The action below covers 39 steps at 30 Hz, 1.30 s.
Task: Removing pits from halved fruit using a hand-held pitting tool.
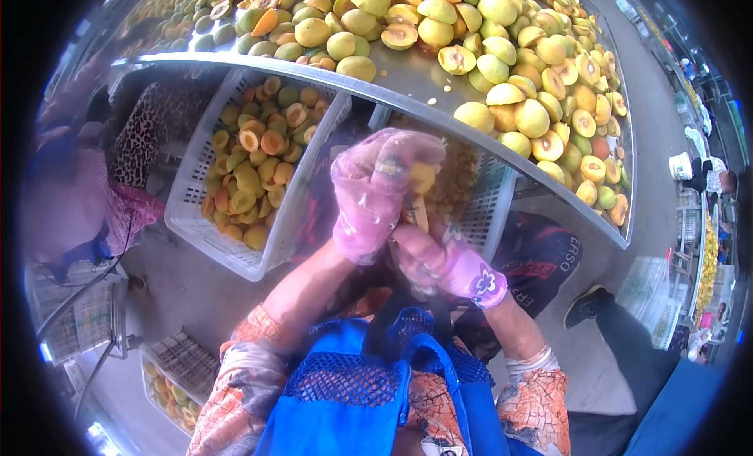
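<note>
Both my hands wear pink gloves with white flower prints and meet in front of my chest, below the rim of a metal table. My left hand (373,191) is closed around a yellow stone fruit (422,178), which shows at its fingers. Just below the fruit, my right hand (441,256) grips a small tool with a pale, narrow part (418,213); its working end is hidden. Halved and whole yellow-green fruit (529,118) lie heaped on the table beyond, some halves with stones in them.
The metal table's raised rim (412,106) curves across ahead. A white plastic crate (273,244) of pitted halves stands left of my hands, and another crate (488,203) lies under them. A person in pink and blue (76,203) is at the left; another person's shoe (588,303) is at the right.
</note>
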### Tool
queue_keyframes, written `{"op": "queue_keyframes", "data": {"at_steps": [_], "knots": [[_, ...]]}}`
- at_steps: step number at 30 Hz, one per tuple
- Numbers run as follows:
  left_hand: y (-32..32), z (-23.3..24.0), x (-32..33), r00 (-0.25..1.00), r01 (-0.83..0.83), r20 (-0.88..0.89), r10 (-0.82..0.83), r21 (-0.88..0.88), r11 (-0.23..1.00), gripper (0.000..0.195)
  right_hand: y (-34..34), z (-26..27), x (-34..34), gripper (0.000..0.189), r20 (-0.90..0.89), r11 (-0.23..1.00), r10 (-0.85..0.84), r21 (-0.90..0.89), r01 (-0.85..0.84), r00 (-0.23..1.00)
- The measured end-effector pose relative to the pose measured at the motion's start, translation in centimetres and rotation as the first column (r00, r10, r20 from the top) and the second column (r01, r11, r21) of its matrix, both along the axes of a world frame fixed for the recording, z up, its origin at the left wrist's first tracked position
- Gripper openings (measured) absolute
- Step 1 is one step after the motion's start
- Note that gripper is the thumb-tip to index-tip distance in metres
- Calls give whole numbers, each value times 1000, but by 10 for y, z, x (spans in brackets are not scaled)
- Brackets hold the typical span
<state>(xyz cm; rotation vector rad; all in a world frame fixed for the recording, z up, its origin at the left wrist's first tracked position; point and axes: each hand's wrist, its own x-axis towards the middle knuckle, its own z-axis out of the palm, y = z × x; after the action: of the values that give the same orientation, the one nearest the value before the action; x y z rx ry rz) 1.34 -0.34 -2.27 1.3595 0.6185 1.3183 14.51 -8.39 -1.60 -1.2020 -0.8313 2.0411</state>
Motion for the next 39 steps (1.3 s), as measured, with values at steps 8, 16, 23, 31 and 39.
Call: {"op": "queue_keyframes", "data": {"at_steps": [8, 16, 23, 31, 39], "knots": [[2, -7, 5, 999, -45, 19, 47, -122, 991, 41, 12, 4, 6, 34, 300, 966, 80, 211, -148, 951], [18, 1, -4, 980, 54, -186, -75, -117, 992, 50, 17, -26, 21, 35, 257, 960, 253, 55, -275, 933], [41, 15, -21, 842, 348, -333, -424, -267, 899, 46, 17, -4, 6, 31, -513, 950, -4, -271, -158, 858], [37, 9, -29, 732, 490, -508, -453, -69, 869, 33, -3, -6, -10, 37, -8, 979, 50, -196, -51, 999], [35, -23, -19, 843, 537, -29, -536, 65, 841, 60, -6, -14, -3, 37, -447, 921, -15, -355, -162, 894]]}}
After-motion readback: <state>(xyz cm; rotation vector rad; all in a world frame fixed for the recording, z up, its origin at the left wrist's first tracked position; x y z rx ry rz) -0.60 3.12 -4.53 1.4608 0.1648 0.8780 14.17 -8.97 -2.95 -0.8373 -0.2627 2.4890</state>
